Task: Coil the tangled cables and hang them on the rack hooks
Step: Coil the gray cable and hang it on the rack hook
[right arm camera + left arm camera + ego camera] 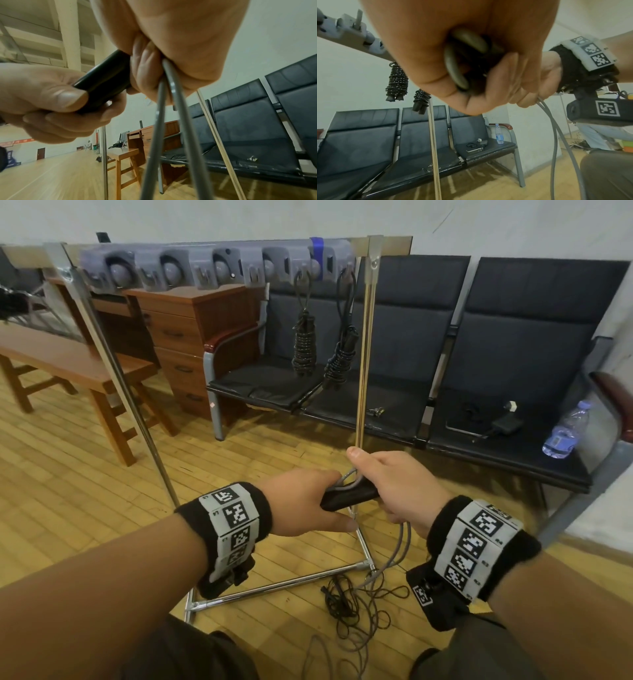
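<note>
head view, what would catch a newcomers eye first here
First the two hands meeting low in the middle: the left hand and right hand both grip a black block, with a grey cable trailing to a tangle on the floor. Next, two coiled black cables hang from the grey hook rail above.

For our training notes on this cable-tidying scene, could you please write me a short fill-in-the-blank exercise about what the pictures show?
1. The number of coiled black cables already hanging from the rack hooks is ____.
2. Both hands hold a black handle, and from the right hand hangs a ____ cable.
3. A tangle of thin cable lies on the wooden ____.
4. On the black bench seat at the right lies a plastic ____.

Missing words: two; grey; floor; bottle
</note>
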Demonstrator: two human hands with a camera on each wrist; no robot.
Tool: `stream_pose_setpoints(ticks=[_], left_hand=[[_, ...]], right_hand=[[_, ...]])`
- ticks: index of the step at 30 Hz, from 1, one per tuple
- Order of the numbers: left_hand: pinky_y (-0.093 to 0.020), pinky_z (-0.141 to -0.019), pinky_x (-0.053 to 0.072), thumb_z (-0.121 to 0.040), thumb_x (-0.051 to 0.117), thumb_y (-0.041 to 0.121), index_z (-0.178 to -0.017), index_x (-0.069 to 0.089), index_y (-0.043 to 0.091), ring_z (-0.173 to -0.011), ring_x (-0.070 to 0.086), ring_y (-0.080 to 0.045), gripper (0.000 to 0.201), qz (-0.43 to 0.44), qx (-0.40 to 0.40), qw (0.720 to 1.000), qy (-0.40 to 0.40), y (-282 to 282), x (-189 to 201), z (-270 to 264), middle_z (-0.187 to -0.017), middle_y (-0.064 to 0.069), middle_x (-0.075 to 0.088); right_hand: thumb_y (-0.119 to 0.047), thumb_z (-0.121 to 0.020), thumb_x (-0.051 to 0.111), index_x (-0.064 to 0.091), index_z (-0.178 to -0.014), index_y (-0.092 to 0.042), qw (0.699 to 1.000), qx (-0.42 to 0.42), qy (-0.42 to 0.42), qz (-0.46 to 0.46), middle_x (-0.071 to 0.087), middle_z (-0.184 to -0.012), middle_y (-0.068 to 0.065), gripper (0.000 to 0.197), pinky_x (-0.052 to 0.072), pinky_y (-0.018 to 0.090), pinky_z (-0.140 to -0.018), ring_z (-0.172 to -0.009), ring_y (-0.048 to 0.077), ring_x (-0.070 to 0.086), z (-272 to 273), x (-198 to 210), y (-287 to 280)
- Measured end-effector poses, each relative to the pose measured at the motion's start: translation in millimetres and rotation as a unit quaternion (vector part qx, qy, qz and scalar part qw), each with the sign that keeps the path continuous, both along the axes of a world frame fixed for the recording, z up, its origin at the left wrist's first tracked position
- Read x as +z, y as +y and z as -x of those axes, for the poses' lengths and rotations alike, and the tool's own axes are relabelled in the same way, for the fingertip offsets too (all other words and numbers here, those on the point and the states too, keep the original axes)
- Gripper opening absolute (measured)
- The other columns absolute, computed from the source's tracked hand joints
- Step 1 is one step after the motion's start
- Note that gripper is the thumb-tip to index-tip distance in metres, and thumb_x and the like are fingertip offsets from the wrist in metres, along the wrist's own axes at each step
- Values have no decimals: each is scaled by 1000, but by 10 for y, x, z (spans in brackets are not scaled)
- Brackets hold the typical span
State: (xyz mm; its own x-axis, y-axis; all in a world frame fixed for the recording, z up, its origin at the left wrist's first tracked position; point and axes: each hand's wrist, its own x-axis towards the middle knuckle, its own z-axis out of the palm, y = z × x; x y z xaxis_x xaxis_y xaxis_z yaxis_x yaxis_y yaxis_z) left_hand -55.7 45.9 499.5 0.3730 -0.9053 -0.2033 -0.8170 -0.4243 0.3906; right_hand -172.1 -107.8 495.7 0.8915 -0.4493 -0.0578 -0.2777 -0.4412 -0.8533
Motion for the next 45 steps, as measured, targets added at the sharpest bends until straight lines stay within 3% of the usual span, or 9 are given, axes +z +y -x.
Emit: stream_pose_setpoints(ticks=[7, 12, 19, 25, 28, 31, 35, 38, 45], left_hand=[[-14, -58, 36, -100, 69, 43, -92, 45, 44, -69, 56, 1, 26, 83, 10, 996, -44, 29, 80, -79, -84, 12, 61], [-24, -68, 45, -105, 63, 38, -122, 53, 25, -80, 60, -10, 24, 37, 127, 987, -94, -100, 107, -318, -96, 6, 61], [-33, -67, 49, -101, 63, 11, -133, 49, 17, -70, 55, -15, 35, -129, 59, 975, -170, -241, -14, -109, -86, 2, 56], [-25, -51, 38, -107, 56, 28, -107, 41, 33, -63, 58, -10, 15, 13, -25, 986, -167, -91, 106, 54, -78, 6, 59], [-19, -52, 37, -106, 58, 38, -103, 42, 36, -64, 57, -3, 17, 90, 1, 989, -121, -70, 176, 34, -79, 8, 59], [-15, -53, 36, -105, 62, 39, -98, 43, 39, -65, 56, -2, 20, 146, 62, 985, -69, -112, 122, 2, -81, 10, 59], [-22, -56, 38, -107, 60, 34, -120, 52, 23, -72, 54, -5, 19, 108, 168, 978, -59, -199, 69, -168, -89, 7, 58], [-27, -63, 43, -106, 60, 22, -129, 55, 17, -72, 55, -11, 24, -24, 172, 980, -99, -207, 54, -235, -90, 2, 59], [-24, -52, 35, -106, 55, 18, -132, 48, 25, -64, 52, -9, 28, -91, -35, 979, -177, -177, 79, 239, -81, 7, 54]], right_hand=[[-48, -102, 56, 62, -97, -12, 982, 10, -9, -186, 38, -62, -2, 37, 23, 27, -43, -47, 14, 27, 15, 95, -318], [-46, -108, 39, 67, -99, -21, 989, 74, 91, 92, 51, -70, 2, 39, 52, 41, -58, -50, 14, 52, 77, 53, -203], [-36, -105, 49, 68, -96, -31, 896, 195, 97, 387, 63, -84, -11, 22, 49, 22, -72, -77, 2, 59, 24, 495, -30], [-26, -102, 62, 74, -93, -19, 991, 114, -22, 72, 62, -67, -4, 16, 45, 24, -52, -54, 14, 53, -26, 374, -466], [-33, -103, 57, 68, -95, -11, 988, 78, -51, -126, 53, -78, 11, 26, 43, 33, -55, -62, 28, 44, -7, 71, -382], [-40, -107, 45, 62, -103, -11, 968, 41, -41, -243, 46, -71, -2, 34, 39, 30, -53, -56, 14, 38, 9, -158, -180], [-41, -109, 37, 62, -95, -19, 994, 87, 19, 65, 53, -70, -11, 36, 38, 24, -54, -57, 8, 47, 142, -190, 25], [-39, -108, 42, 62, -99, -27, 940, 177, 90, 276, 63, -86, -7, 25, 54, 31, -71, -78, 9, 60, 232, 54, 64], [-50, -92, 62, 70, -84, -31, 923, 219, 48, 312, 67, -76, -12, 22, 48, 18, -67, -73, -1, 62, 75, 606, -216]])
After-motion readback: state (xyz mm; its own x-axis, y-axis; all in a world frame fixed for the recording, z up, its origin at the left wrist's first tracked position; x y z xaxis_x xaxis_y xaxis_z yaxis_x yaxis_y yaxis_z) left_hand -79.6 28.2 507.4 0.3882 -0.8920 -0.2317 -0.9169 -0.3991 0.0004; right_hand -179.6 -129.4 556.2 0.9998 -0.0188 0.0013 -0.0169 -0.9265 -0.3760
